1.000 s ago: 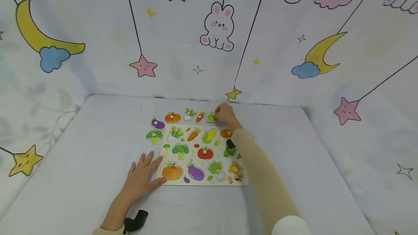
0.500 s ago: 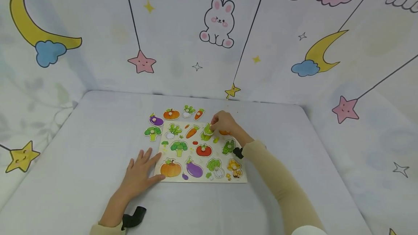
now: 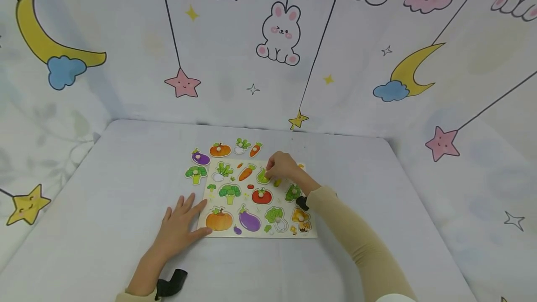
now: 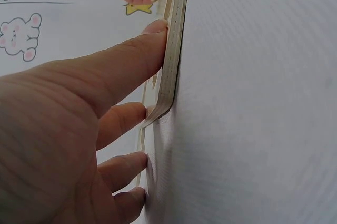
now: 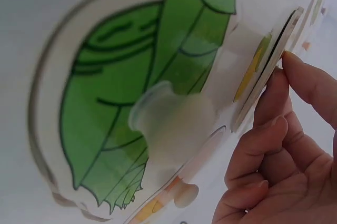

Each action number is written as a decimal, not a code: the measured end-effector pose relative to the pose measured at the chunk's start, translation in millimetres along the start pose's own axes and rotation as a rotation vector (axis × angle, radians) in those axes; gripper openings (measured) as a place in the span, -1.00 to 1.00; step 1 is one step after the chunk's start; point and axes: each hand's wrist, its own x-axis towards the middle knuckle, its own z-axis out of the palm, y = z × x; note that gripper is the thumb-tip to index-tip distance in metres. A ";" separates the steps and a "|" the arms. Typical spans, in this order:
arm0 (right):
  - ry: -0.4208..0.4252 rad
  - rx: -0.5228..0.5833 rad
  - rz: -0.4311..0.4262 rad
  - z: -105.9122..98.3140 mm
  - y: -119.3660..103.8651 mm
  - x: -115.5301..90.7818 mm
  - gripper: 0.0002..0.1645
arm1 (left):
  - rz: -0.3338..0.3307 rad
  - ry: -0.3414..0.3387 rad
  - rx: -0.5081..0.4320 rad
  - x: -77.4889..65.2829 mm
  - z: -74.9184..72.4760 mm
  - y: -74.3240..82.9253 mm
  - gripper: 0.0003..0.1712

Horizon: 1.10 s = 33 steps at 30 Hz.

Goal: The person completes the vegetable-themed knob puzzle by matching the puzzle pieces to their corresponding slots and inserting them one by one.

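Note:
A pale puzzle board printed with vegetables lies on the white table. My right hand pinches a green vegetable puzzle piece over its back row, covering most of the corn picture. In the right wrist view, thumb and finger hold that thin piece by its side, tilted close over the board, with yellow and green print beside it. My left hand spreads along the board's left edge, thumb at the lower corner. The left wrist view shows thumb and index fingertips touching the board edge.
Behind and left of the board lie knobbed pieces: broccoli, eggplant, pumpkin, radish and carrot. Knobbed tomato, leafy green and mushroom pieces sit on the board. Patterned cloth hangs behind the table.
My right hand has brought the green piece from the row behind the board toward me and left, over the corn picture. My left hand has stayed at the board's edge.

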 end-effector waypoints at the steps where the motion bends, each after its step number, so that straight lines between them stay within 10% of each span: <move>1: 0.001 0.000 -0.003 0.4 0.0 0.4 -0.81 | -0.001 0.000 0.002 0.1 0.4 -0.2 -0.11; 19: 0.028 -0.035 -0.067 -14.6 2.4 3.8 -0.69 | 0.003 -0.015 0.005 -0.6 -3.6 1.5 -0.11; 26: 0.161 -0.006 -0.073 -32.4 -10.3 29.7 -0.70 | -0.005 -0.008 0.003 -1.4 -3.5 2.6 -0.11; 33: 0.115 0.136 0.002 -22.8 -20.6 59.3 -0.62 | -0.009 -0.008 -0.002 -1.4 -1.5 3.1 -0.11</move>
